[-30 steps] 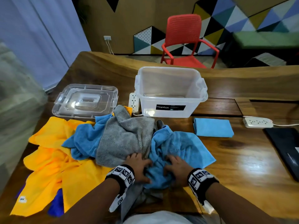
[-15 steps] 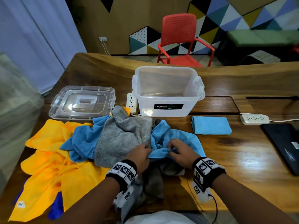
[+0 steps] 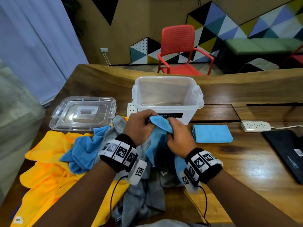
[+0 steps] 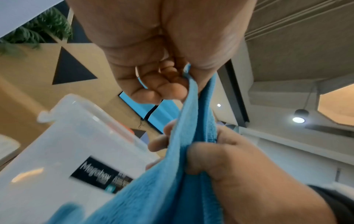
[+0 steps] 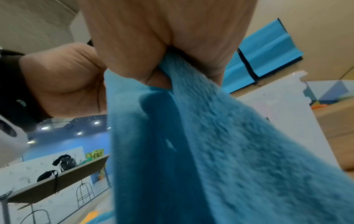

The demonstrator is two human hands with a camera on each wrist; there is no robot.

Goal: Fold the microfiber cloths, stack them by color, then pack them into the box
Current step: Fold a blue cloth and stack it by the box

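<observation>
1. Up front, both hands are raised above the table, close together, sharing one blue cloth (image 3: 159, 128).
2. Left hand (image 3: 139, 126): fingers curled, pinching the cloth's upper edge between thumb and fingers; the left wrist view shows that edge caught in the fist.
3. Right hand (image 3: 178, 136): fingers and thumb closed around a bunched fold of the same cloth, just below and beside the left hand's grip.
4. From the two grips the blue cloth hangs down toward the heap beneath the wrists, lifted off the table at its top.
5. Below the hands lies a grey cloth (image 3: 142, 197), crumpled, running toward the near table edge.
6. Left of it, a second blue cloth (image 3: 85, 149) lies rumpled, partly over the yellow cloths (image 3: 47, 169), which spread toward the left table edge.
7. Right of the hands, a folded blue cloth (image 3: 212, 133) lies flat and alone on the wooden table (image 3: 246, 161).
8. Just beyond the hands stands the clear plastic box (image 3: 167, 95), open, with nothing visible inside.
9. Its lid (image 3: 83, 112) lies flat to the left of the box.
10. Partly hidden behind the box's left corner is a white power strip (image 3: 131, 108); another power strip (image 3: 255, 126) sits far right, beside a dark laptop (image 3: 287, 149).
11. Beyond the table, a red chair (image 3: 178, 49).
</observation>
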